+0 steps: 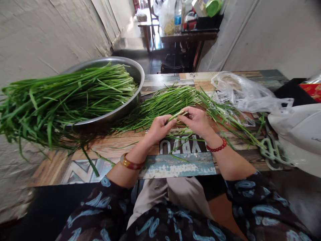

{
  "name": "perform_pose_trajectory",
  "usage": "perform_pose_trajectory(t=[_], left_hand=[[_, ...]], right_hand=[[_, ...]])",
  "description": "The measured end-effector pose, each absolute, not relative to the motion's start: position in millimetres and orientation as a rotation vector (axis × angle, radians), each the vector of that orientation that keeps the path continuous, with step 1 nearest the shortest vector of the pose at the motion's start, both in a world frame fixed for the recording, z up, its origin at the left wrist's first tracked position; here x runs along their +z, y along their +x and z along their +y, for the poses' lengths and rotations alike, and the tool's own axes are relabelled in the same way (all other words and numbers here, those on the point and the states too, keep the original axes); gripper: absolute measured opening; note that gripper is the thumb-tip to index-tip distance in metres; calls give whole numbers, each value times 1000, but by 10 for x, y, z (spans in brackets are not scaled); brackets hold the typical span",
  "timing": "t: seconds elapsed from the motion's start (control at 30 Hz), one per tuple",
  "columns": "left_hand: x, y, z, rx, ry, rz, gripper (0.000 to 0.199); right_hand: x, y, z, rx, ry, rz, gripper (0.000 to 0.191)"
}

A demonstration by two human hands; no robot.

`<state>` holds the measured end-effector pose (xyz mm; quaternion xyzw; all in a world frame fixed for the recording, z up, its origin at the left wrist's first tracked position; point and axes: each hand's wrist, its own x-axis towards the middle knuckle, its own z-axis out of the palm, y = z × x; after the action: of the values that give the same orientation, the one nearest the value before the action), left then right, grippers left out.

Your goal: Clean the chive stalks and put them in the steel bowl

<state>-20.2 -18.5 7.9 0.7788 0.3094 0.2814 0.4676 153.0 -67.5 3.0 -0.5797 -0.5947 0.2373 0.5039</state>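
Note:
My left hand (161, 128) is closed around a few thin green stalks (175, 116), a bangle on its wrist. My right hand (197, 121), with a red bead bracelet, pinches the pale ends of the same stalks. Both hands are over the table's middle. Just behind them lies a loose pile of long green stalks (173, 98). More stalks (233, 124) spread diagonally to the right. At the left, a metal basin (141, 72) holds a large heap of green stalks (85, 90) whose leafy ends hang over the rim.
Crumpled clear plastic bags (245, 93) lie at the back right of the patchwork table (175, 167). Scissors with pale green handles (272, 149) rest at the right edge, beside a white cap (301, 134). Behind stands another table (189, 36) with a bottle (178, 18).

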Motion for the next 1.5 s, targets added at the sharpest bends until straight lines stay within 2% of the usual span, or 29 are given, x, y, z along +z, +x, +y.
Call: perform_pose_trajectory(t=[0.27,0.43,0.5,0.6,0.7,0.9,1.13,1.3,1.5], left_hand=[[96,-235,-177,740,1887,885,39],[87,-247,-169,707,1745,870,39],[96,-245,-178,691,1720,852,40],[113,-238,-195,669,1703,826,41],[122,-231,-203,652,1689,820,39],[120,-229,-190,629,1644,801,39],[77,-234,-153,634,1535,788,41],[86,-247,-122,650,1372,784,39],[147,-235,-141,670,1276,779,42]], right_hand=[[-65,1832,-584,691,-1286,-946,34],[-53,1836,-609,661,-1326,-1118,48],[-75,1789,-606,659,-1352,-1219,44],[-109,1712,-590,716,-1291,-1267,28],[-85,1648,-600,751,-1240,-1302,22],[63,1600,-673,413,-1341,-1480,8],[7,1576,-582,667,-1283,-1288,22],[-40,1732,-523,743,-1265,-926,42],[-20,1763,-591,657,-1325,-1211,53]])
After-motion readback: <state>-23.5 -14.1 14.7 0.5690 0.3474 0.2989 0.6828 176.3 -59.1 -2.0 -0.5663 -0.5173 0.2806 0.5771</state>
